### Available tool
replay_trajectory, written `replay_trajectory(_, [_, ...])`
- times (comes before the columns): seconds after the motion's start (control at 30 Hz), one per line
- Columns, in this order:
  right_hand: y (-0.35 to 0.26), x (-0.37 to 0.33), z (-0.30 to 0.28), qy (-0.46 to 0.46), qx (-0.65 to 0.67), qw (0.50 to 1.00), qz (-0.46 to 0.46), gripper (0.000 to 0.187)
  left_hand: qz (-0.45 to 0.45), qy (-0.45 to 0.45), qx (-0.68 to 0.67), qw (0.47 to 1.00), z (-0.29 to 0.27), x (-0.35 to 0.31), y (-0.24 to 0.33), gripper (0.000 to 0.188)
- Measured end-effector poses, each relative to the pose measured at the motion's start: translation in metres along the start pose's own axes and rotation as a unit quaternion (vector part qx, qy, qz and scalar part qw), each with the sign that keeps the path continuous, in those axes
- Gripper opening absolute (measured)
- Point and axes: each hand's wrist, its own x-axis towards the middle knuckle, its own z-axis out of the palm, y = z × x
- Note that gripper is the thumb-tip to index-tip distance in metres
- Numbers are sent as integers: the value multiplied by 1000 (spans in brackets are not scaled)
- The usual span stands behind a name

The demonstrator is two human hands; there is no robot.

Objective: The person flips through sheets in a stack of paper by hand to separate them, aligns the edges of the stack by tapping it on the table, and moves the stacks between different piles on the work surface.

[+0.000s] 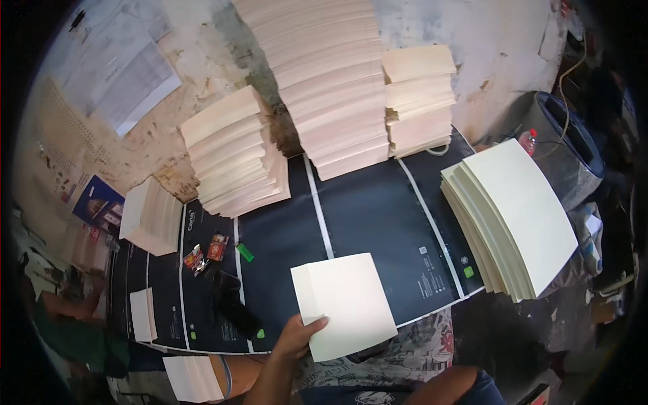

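Observation:
My left hand [300, 336] is closed on the left edge of a squarish cream paper piece [351, 304], with the thumb lying on top. A crease or layered edge runs down the paper's left side; I cannot tell how many sheets it holds. The paper is over the near edge of a black-covered table [358, 209] with white stripes. A bare part of my right arm shows at the lower edge, but the right hand does not show. To the right, a thick stack of cream paper [520, 209] leans out past the table's corner.
Tall paper stacks [334, 88] stand along the wall, with a shorter stack [236, 155] to their left. A green lighter [244, 252], a red packet [217, 247] and a dark object [236, 307] lie left of centre. Another person's arm [67, 307] is at far left; a bin [567, 148] stands right.

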Motion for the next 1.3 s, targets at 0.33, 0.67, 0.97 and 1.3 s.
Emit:
replay_trajectory(0.33, [-28, 12, -78, 176, 228, 954, 86, 22, 23, 44, 12, 999, -6, 13, -13, 46])
replay_trajectory(0.67, [-66, 23, -71, 80, 27, 996, 9, 19, 59, -4, -34, 998, 11, 6, -2, 43])
replay_trajectory(0.97, [8, -56, -146, 507, -398, 751, 143, 26, 97, -64, -66, 991, 11, -5, 2, 40])
replay_trajectory(1.3, [38, -68, -149, 435, -269, 742, 434, 43, 162, -106, -67, 979, 2, -45, 3, 47])
